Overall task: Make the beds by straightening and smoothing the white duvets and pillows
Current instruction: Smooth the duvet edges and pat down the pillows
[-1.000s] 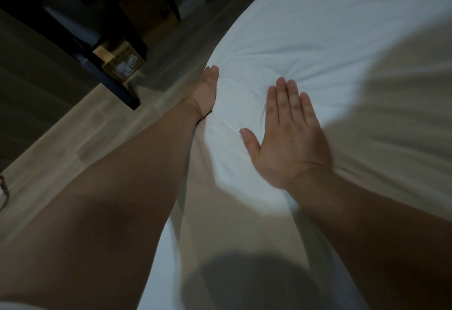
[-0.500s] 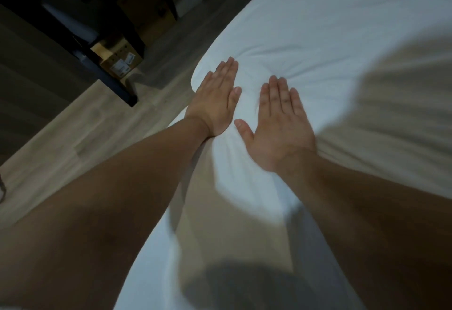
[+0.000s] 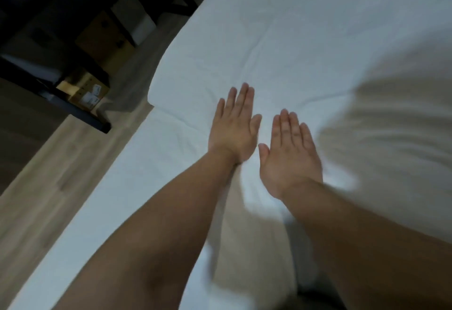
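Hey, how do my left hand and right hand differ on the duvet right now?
The left hand reaches farther up the duvet, nearer its edge; the right hand lies closer to the body. The right hand's thumb splays sideways; the left hand's lies beside its fingers. Both lie flat, palms down.

Matt white cloth duvet (image 3: 305, 48) — softly creased; pale wood-look floor (image 3: 56, 163); cardboard box (image 3: 84, 91).

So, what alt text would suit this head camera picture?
A person's left hand and right hand lie flat, fingers straight, side by side on a white duvet. To the left, a cardboard box sits under dark furniture on a wooden floor.
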